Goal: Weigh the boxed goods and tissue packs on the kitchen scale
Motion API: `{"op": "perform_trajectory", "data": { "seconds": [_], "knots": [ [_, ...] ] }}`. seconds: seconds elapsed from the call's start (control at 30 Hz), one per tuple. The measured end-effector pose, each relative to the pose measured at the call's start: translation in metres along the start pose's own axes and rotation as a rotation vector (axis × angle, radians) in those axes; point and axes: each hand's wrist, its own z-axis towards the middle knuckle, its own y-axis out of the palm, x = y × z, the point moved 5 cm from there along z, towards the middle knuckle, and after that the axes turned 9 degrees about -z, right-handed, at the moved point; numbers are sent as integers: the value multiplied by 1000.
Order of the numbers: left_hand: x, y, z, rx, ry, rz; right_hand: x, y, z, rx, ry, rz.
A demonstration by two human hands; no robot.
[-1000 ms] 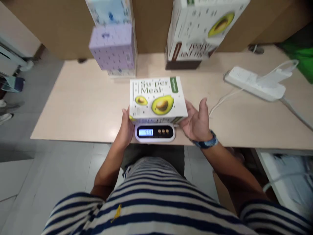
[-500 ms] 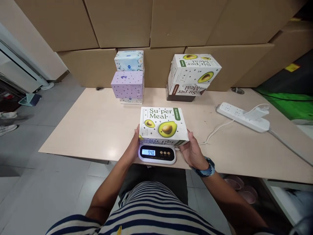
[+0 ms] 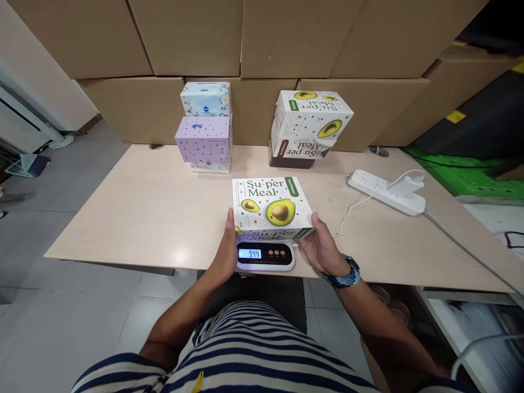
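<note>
A white scale is set at the near edge of the bench, and its little screen is lit. An avocado box is rested on it. The box's left side is held by the left hand, and its right corner is gripped by the right hand. Farther back, tissue boxes and more avocado boxes are stacked. A power strip is laid at the right.

Printed cardboard meal box, faintly satin; glossy plastic scale; smooth matt laminate tabletop; plain matt cartons.
</note>
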Motion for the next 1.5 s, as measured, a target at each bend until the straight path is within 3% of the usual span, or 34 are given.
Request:
{"op": "perform_trajectory", "data": {
  "seconds": [0.13, 0.27, 0.37, 0.47, 0.53, 0.7, 0.83, 1.2, 1.5],
  "knots": [
    [33, -13, -14, 114, 271, 82, -45, 27, -4, -167, -113, -303],
    [94, -57, -23, 326, 539, 294, -70, 89, 26, -446, -293, -700],
    [127, -100, -21, 314, 464, 521, -54, 136, 57, -606, -325, -929],
    [143, -139, -16, 257, 266, 687, -31, 165, 75, -613, -287, -1075],
    [150, -153, -12, 241, 189, 712, -20, 175, 79, -596, -255, -1134],
    [156, -148, 18, 183, 43, 794, -19, 173, 91, -540, -248, -1361],
    [150, -137, 49, 150, 33, 770, -30, 159, 108, -447, -336, -1565],
    [140, -147, 87, 224, 81, 711, -29, 152, 127, -369, -353, -1633],
    [142, -146, 97, 263, 151, 714, -22, 153, 145, -345, -382, -1580]
  ]
}}
